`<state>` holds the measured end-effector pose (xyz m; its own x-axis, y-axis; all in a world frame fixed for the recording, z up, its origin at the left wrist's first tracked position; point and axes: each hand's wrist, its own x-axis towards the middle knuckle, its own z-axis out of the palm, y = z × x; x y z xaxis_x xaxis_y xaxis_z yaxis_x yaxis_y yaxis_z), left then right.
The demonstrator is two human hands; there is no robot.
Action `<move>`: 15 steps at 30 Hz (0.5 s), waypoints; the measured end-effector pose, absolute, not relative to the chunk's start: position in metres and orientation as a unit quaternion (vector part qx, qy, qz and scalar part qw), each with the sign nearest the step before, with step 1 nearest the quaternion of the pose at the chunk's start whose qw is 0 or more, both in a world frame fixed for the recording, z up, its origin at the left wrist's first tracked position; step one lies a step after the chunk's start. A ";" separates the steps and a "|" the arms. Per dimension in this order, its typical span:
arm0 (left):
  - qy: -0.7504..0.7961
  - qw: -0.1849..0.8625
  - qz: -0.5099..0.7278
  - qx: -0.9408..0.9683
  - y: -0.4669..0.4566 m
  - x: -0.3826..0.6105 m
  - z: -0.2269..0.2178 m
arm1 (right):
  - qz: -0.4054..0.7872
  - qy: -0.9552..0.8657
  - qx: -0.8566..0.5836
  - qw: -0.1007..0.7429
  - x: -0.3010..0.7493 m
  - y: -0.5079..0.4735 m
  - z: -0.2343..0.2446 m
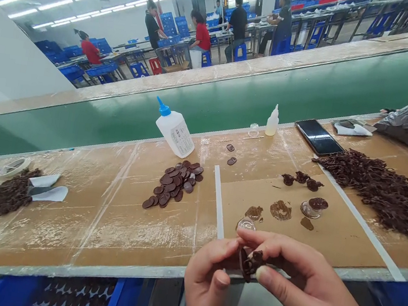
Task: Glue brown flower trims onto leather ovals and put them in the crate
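Observation:
Above the table's front edge, my left hand [208, 276] pinches the rim of a dark brown oval disc [243, 262]. My right hand [300, 277] has its thumb and fingers closed on a small twisted brown piece [256, 258], which touches the disc's face. Fingers cover part of both. Just beyond my fingertips lies a clear round cap [246, 224]. A brown disc [318, 204] rests on another clear round dish [309, 209]. Several small brown pieces [302, 177] sit farther back, and wet brown glue-like patches [280, 210] mark the board.
A pile of brown oval discs [174, 184] lies left of centre, below a white bottle with blue nozzle [177, 132]. A small dropper bottle [272, 122] and phone [319, 137] stand farther back. Brown twisted pieces [378, 189] are heaped right. A blue crate [115, 298] is below.

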<state>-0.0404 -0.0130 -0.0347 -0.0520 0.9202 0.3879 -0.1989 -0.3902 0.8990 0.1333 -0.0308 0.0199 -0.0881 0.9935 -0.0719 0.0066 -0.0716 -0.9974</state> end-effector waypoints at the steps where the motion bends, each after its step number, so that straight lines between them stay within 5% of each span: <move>1: 0.348 0.436 0.640 0.527 -0.011 -0.041 -0.034 | 0.521 -0.512 -0.495 0.471 0.139 -0.029 0.024; 6: 0.416 0.377 0.664 0.493 0.001 -0.053 -0.028 | 0.251 -0.611 -0.573 0.485 0.195 0.021 0.056; 9: 0.432 0.359 0.670 0.486 0.007 -0.065 -0.028 | 0.164 -0.687 -0.646 0.289 0.229 0.084 0.060; 15: 0.508 0.358 0.618 0.482 0.007 -0.081 -0.030 | 0.151 -0.728 -0.661 0.096 0.251 0.170 0.021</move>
<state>-0.0808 0.0067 -0.0304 -0.2795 0.9320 0.2309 0.0470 -0.2269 0.9728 0.2506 0.1696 0.0213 -0.1065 0.9926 -0.0589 0.9345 0.0797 -0.3470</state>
